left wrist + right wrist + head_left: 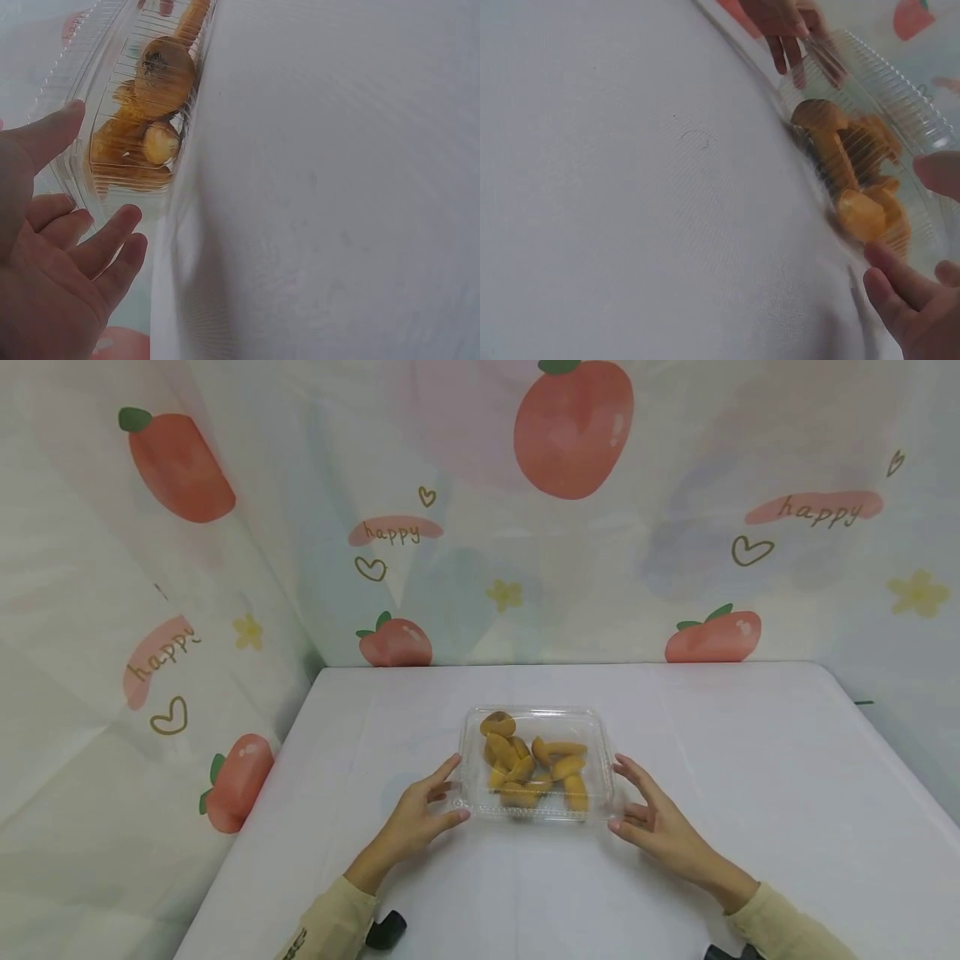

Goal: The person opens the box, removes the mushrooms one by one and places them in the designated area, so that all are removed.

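Observation:
A clear plastic clamshell box (600, 752) with a ribbed wall sits closed on the white table, several yellow-brown, mushroom-like pieces (522, 768) inside it. What exactly these pieces are is hard to tell through the plastic. At the box's left side is my left hand (420, 810), thumb and fingers spread; in the left wrist view the thumb tip (73, 109) lies close against the wall. My right hand (663, 831) is at the opposite side, its fingers loosely extended and nearest the right wall. Whether either hand touches the plastic is unclear.
The table is covered by a white cloth (750, 760). Behind it and to the left hang pale curtains (465, 460) printed with fruit and hearts. Dark straps or mounts (386, 931) show near both sleeve cuffs.

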A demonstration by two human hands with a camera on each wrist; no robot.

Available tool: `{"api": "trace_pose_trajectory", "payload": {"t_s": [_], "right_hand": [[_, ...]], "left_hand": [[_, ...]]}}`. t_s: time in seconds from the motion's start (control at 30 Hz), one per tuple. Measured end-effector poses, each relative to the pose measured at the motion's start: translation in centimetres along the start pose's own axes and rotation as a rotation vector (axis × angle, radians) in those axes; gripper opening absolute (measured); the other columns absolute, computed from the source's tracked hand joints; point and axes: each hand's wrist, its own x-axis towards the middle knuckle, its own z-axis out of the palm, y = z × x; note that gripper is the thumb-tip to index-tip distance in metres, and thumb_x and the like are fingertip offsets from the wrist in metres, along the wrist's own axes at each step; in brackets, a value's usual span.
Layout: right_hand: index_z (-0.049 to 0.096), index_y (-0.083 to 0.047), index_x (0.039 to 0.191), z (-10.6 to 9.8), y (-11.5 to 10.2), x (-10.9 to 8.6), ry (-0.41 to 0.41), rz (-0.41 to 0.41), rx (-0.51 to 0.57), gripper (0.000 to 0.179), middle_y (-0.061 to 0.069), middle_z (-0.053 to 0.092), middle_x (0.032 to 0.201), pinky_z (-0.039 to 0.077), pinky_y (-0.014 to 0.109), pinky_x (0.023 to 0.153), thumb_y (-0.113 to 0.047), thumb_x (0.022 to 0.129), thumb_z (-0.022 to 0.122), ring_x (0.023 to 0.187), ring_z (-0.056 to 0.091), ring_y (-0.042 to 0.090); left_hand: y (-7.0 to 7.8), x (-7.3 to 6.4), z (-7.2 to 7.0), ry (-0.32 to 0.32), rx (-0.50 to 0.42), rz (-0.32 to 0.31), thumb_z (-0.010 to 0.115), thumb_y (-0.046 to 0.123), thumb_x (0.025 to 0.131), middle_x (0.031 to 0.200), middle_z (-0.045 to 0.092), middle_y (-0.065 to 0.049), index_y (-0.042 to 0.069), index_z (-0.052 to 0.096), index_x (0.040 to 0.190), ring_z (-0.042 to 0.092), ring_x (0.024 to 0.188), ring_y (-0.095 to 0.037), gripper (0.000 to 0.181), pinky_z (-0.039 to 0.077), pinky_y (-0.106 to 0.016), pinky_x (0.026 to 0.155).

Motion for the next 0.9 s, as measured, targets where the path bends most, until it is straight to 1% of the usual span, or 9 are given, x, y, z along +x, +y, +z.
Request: {"api": "trace_pose_trajectory", "payload": {"t_s": [0.07, 0.17, 0.27, 0.33, 0.53, 0.67, 0.77, 0.83, 0.9], "right_hand": [[0.012, -0.004, 0.161, -0.05, 0.09, 0.07, -0.007, -0.016, -0.009, 0.084, 0.035, 0.018, 0.159, 0.056, 0.020, 0.083, -0.001, 0.095, 0.064, 0.116, 0.065, 0.037], [0.017, -0.005, 0.161, -0.18, 0.11, 0.15, -0.019, -0.035, -0.010, 0.081, 0.032, 0.018, 0.159, 0.057, 0.022, 0.079, -0.001, 0.096, 0.064, 0.112, 0.066, 0.012], [0.019, -0.003, 0.160, -0.25, 0.09, 0.13, -0.018, -0.043, -0.022, 0.079, 0.031, 0.014, 0.161, 0.057, 0.021, 0.080, -0.001, 0.096, 0.064, 0.114, 0.063, 0.004], [0.020, -0.002, 0.160, -0.24, 0.09, 0.10, -0.012, -0.042, -0.032, 0.079, 0.032, 0.012, 0.162, 0.057, 0.020, 0.081, -0.001, 0.095, 0.064, 0.115, 0.064, 0.013], [0.020, 0.006, 0.158, -0.22, -0.03, 0.38, -0.006, -0.049, -0.078, 0.078, 0.038, 0.009, 0.162, 0.054, 0.015, 0.088, -0.001, 0.095, 0.064, 0.115, 0.059, 0.054], [0.019, 0.010, 0.157, -0.14, -0.26, 0.47, -0.012, -0.060, -0.093, 0.076, 0.040, 0.011, 0.161, 0.050, 0.012, 0.092, -0.001, 0.096, 0.063, 0.121, 0.051, 0.063], [0.024, 0.009, 0.156, 0.08, -0.34, 0.43, 0.012, -0.070, -0.114, 0.073, 0.040, 0.020, 0.159, 0.049, 0.011, 0.093, -0.002, 0.096, 0.063, 0.125, 0.056, 0.048], [0.027, 0.008, 0.156, 0.27, -0.28, 0.41, 0.037, -0.082, -0.116, 0.070, 0.039, 0.027, 0.157, 0.047, 0.009, 0.095, -0.003, 0.096, 0.063, 0.133, 0.055, 0.025], [0.030, 0.007, 0.155, 0.49, -0.11, 0.41, 0.061, -0.098, -0.104, 0.068, 0.039, 0.032, 0.155, 0.046, 0.008, 0.095, -0.003, 0.096, 0.063, 0.132, 0.051, 0.000]], "left_hand": [[0.03, -0.01, 0.03, 0.005, 0.005, 0.004, 0.077, 0.010, 0.088, 0.164, 0.035, -0.012, 0.011, 0.035, 0.158, 0.057, 0.133, -0.039, 0.082, 0.046, -0.053, 0.111], [-0.01, -0.01, 0.08, 0.014, 0.006, 0.006, 0.078, 0.010, 0.088, 0.163, 0.036, -0.012, 0.011, 0.036, 0.158, 0.058, 0.132, -0.038, 0.081, 0.047, -0.053, 0.110], [-0.04, 0.03, 0.17, 0.015, 0.008, 0.008, 0.078, 0.010, 0.088, 0.163, 0.036, -0.013, 0.010, 0.036, 0.157, 0.058, 0.131, -0.038, 0.081, 0.047, -0.053, 0.109], [-0.02, 0.08, 0.21, 0.014, 0.011, 0.008, 0.078, 0.010, 0.088, 0.163, 0.036, -0.012, 0.010, 0.036, 0.157, 0.059, 0.131, -0.037, 0.081, 0.048, -0.053, 0.109], [0.14, 0.22, 0.24, 0.019, 0.030, 0.006, 0.078, 0.012, 0.088, 0.163, 0.036, -0.012, 0.009, 0.036, 0.157, 0.059, 0.131, -0.037, 0.081, 0.048, -0.053, 0.109], [0.20, 0.23, 0.23, 0.021, 0.031, 0.006, 0.078, 0.012, 0.088, 0.163, 0.035, -0.012, 0.008, 0.036, 0.157, 0.059, 0.131, -0.037, 0.081, 0.048, -0.053, 0.109], [0.24, 0.27, 0.24, 0.019, 0.031, 0.014, 0.077, 0.011, 0.088, 0.163, 0.036, -0.012, 0.008, 0.036, 0.157, 0.059, 0.131, -0.037, 0.080, 0.048, -0.053, 0.109], [0.25, 0.31, 0.26, 0.018, 0.031, 0.021, 0.077, 0.012, 0.088, 0.163, 0.036, -0.013, 0.007, 0.037, 0.157, 0.059, 0.131, -0.037, 0.079, 0.048, -0.053, 0.109], [0.29, 0.31, 0.27, 0.015, 0.033, 0.026, 0.077, 0.012, 0.089, 0.162, 0.036, -0.014, 0.006, 0.037, 0.156, 0.058, 0.131, -0.038, 0.079, 0.048, -0.053, 0.109]]}}
